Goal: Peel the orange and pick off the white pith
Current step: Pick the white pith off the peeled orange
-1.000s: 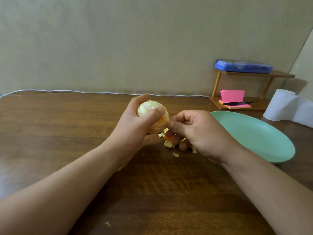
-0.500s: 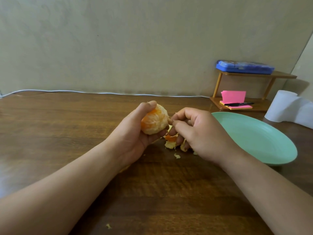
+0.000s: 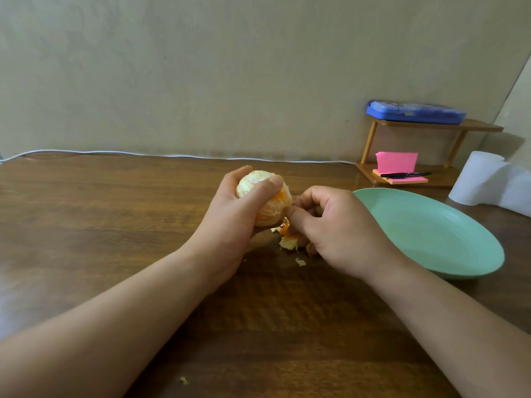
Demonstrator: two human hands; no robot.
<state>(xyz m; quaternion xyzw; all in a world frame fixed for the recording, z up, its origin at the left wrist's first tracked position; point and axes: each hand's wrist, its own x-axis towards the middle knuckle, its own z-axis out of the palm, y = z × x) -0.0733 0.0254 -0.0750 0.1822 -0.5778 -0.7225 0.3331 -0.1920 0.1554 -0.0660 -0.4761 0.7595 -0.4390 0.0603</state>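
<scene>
The left hand [image 3: 230, 225] covers the underside of the orange [image 3: 268, 208], and its thumb crosses the top. The right hand [image 3: 339, 231] is curled over its own fingertips, so whether they pinch pith cannot be determined. The peel scraps [image 3: 288, 243] lie partly beneath that hand. At the far right corner of the table [image 3: 115, 225], the paper roll [image 3: 488, 182] is cut off by the frame edge. The print on the blue case [image 3: 415, 112] is illegible.
</scene>
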